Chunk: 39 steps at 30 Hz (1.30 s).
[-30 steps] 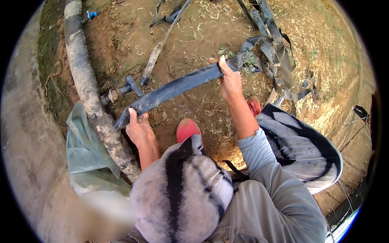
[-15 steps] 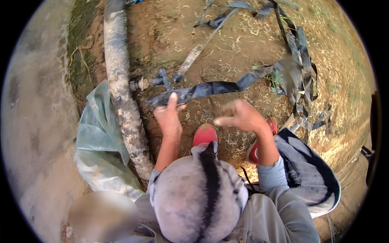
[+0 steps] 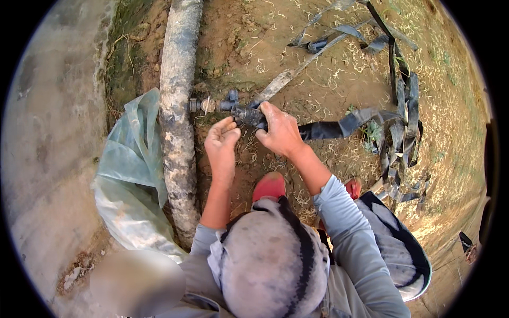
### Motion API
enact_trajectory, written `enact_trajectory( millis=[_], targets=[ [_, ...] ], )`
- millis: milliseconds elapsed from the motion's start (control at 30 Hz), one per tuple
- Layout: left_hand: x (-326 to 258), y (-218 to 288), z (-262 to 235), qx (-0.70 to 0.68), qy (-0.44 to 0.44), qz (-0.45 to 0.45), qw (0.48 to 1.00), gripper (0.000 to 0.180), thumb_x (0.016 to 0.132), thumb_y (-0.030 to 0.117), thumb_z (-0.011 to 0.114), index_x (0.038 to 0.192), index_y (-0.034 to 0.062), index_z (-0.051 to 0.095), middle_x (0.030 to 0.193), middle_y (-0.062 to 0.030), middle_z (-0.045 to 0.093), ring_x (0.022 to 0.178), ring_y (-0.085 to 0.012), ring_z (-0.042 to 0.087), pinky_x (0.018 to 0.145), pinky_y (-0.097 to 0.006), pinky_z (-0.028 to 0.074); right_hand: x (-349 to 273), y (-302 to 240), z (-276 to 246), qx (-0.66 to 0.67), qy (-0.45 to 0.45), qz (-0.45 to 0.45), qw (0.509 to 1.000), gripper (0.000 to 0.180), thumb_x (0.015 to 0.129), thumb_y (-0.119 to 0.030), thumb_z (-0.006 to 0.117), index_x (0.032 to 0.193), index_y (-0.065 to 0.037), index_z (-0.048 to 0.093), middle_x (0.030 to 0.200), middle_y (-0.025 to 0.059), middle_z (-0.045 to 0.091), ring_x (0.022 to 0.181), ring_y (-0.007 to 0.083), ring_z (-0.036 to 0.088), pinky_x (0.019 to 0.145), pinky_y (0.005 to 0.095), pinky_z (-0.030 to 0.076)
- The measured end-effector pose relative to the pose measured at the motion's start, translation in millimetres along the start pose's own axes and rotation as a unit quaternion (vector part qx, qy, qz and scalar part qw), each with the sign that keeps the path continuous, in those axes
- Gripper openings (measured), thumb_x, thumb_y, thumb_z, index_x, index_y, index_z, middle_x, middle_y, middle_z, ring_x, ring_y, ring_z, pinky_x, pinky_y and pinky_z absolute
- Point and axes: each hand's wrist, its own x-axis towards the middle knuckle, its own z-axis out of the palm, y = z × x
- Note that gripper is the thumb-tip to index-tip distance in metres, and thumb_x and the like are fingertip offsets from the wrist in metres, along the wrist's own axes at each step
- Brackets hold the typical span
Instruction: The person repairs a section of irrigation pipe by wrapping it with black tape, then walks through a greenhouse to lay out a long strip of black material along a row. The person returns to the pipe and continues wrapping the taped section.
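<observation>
A flat black hose (image 3: 323, 130) runs in from the right to a dark pipe fitting (image 3: 231, 100) that branches off the thick pipe. My right hand (image 3: 282, 131) is closed around the hose close to its end, thumb on the near side. The hose end (image 3: 246, 115) is bunched and lies against the fitting; whether it sits over a branch I cannot tell. Just below it is my left hand (image 3: 221, 142), fingers curled together, tips at the hose's near edge; what they pinch, if anything, is hidden. Between fitting and pipe sits a round, muddy valve (image 3: 208, 105).
The thick, mud-caked pipe (image 3: 178, 122) runs lengthwise on the left, with a translucent plastic sheet (image 3: 130, 175) beside it. A second flat strip (image 3: 281, 85) leads away from the fitting. Tangled black hose (image 3: 403, 132) lies at right. A red shoe (image 3: 269, 185) stands below my hands.
My right hand has moved left and up and taken hold of the hose. The hose end has shifted to the fitting. My left hand has let its spread grip go and curled its fingers.
</observation>
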Motion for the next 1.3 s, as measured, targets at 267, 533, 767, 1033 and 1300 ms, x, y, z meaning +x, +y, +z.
enact_trajectory(
  millis=[267, 533, 767, 1033, 1300],
  targets=[
    [21.4, -0.3, 7.2, -0.196, -0.016, -0.068, 0.978, 0.03, 0.085, 0.012, 0.062, 0.11, -0.002, 0.052, 0.105, -0.0124, 0.059, 0.094, -0.0212, 0.059, 0.09, -0.036, 0.045, -4.6, 35.8, 18.4, -0.01, 0.052, -0.079, 0.995, 0.037, 0.071, -0.019, 0.058, 0.103, -0.001, 0.05, 0.101, 0.0204, 0.057, 0.095, 0.0402, 0.055, 0.082, 0.0455, 0.045],
    [54.6, -12.1, -5.1, -0.284, -0.01, -0.057, 0.957, 0.029, 0.09, 0.024, 0.06, 0.109, 0.0045, 0.052, 0.11, -0.0105, 0.054, 0.106, -0.0227, 0.05, 0.101, -0.039, 0.038, 10.0, 35.1, 13.6, -0.021, -0.031, -0.021, 0.999, 0.033, 0.072, -0.018, 0.056, 0.099, -0.002, 0.047, 0.099, 0.0211, 0.056, 0.094, 0.041, 0.054, 0.08, 0.0474, 0.044],
    [57.5, -10.5, -5.3, -0.269, -0.015, -0.057, 0.961, 0.037, 0.09, 0.032, 0.061, 0.114, 0.0048, 0.052, 0.113, -0.0097, 0.057, 0.109, -0.0208, 0.052, 0.101, -0.037, 0.038, 24.0, 43.5, 18.8, -0.016, -0.037, -0.07, 0.997, 0.039, 0.072, -0.019, 0.055, 0.105, 0.0, 0.048, 0.104, 0.0223, 0.056, 0.097, 0.0409, 0.054, 0.084, 0.0466, 0.044],
    [54.1, -5.9, -4.3, -0.256, -0.021, -0.045, 0.965, 0.036, 0.09, 0.029, 0.061, 0.115, 0.0033, 0.053, 0.112, -0.0086, 0.057, 0.107, -0.0208, 0.052, 0.1, -0.037, 0.039, 29.1, 45.1, 16.3, -0.019, -0.054, -0.084, 0.995, 0.042, 0.072, -0.02, 0.054, 0.107, 0.001, 0.049, 0.104, 0.0227, 0.056, 0.097, 0.0407, 0.054, 0.086, 0.0454, 0.044],
    [54.9, -3.9, -6.0, -0.249, -0.022, -0.058, 0.967, 0.034, 0.09, 0.027, 0.061, 0.114, 0.0032, 0.054, 0.111, -0.0086, 0.058, 0.105, -0.0225, 0.054, 0.097, -0.039, 0.041, 31.2, 47.4, 24.6, -0.015, -0.025, -0.103, 0.994, 0.041, 0.07, -0.019, 0.055, 0.106, 0.001, 0.05, 0.1, 0.0225, 0.057, 0.093, 0.0417, 0.055, 0.084, 0.0462, 0.044]
  ],
)
